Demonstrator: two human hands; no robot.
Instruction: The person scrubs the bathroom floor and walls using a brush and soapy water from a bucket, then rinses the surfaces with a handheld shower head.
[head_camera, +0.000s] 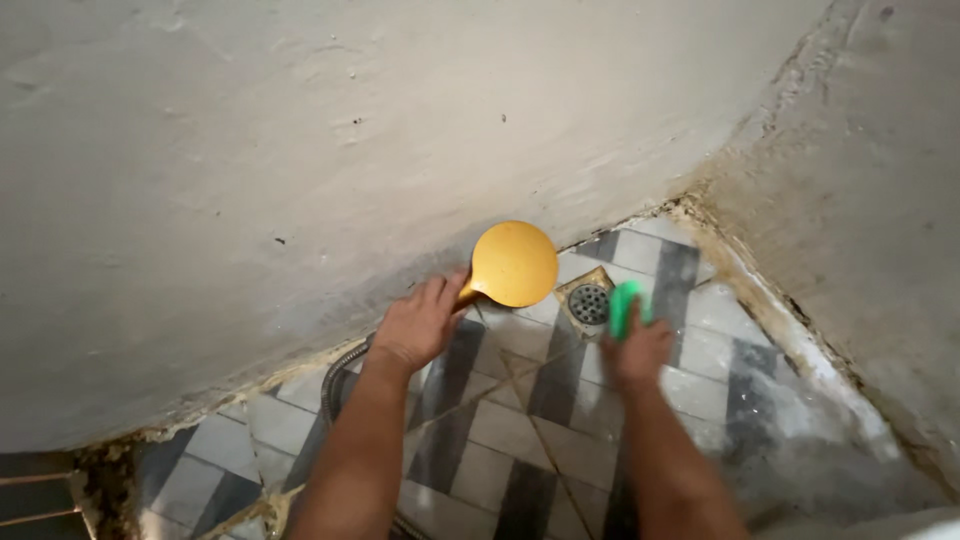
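Observation:
My left hand (418, 322) grips the handle of a yellow hand shower head (513, 264), its round face held low over the floor near the wall. A grey flexible hose (336, 372) trails from it along my left forearm. My right hand (636, 350) is closed on a green scrubbing sponge (625, 305), pressed at the tiled floor just right of a round metal floor drain (589, 303). The drain sits in the corner between the two hands.
A stained, pale plaster wall (350, 150) rises on the left and another (870, 200) on the right, meeting in a grimy corner. The floor is grey, white and dark patterned tile (500, 420), wet and foamy at the right.

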